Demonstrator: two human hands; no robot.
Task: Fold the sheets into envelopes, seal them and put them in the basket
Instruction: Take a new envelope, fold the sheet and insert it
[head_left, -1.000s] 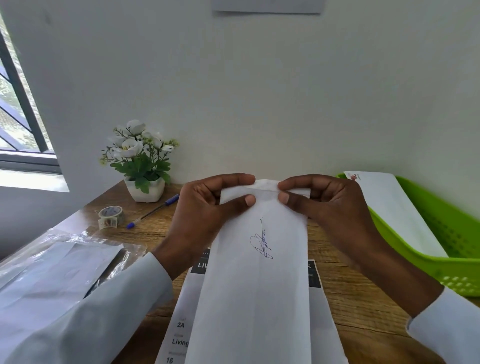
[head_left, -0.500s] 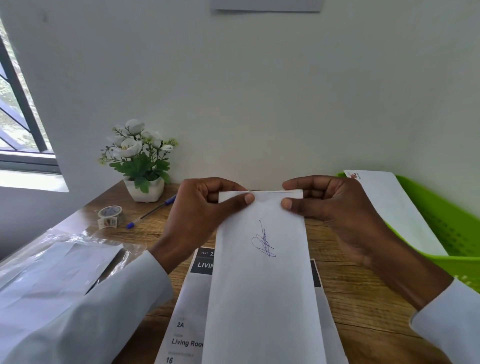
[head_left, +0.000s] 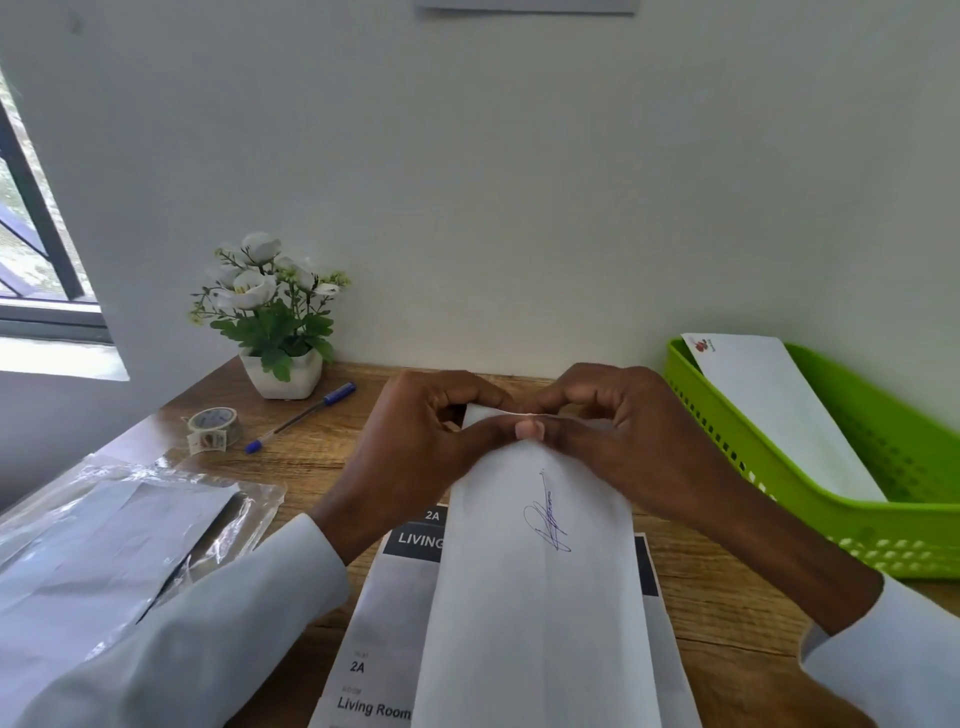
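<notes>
A long white paper envelope (head_left: 540, 613) with a blue pen scribble on it lies in the middle of the brown wooden table (head_left: 727, 613), close to the person, on top of a printed white sheet with black bars (head_left: 384, 623) that says "Living Room". The left hand (head_left: 415, 447) and the right hand (head_left: 623, 441) meet at the far end of the envelope. Both hands pinch the folded top edge there, with thumbs on top and curled fingers behind, and the thumb tips touch each other. On the right sits a bright green plastic basket (head_left: 883, 551) with another white envelope (head_left: 779, 415) leaning inside it. On the left lies a clear plastic bag of white papers (head_left: 119, 540). Farther back are a roll of tape (head_left: 213, 428), a blue pen (head_left: 301, 418) and white flowers in a small white pot (head_left: 275, 317) near the wall.
</notes>
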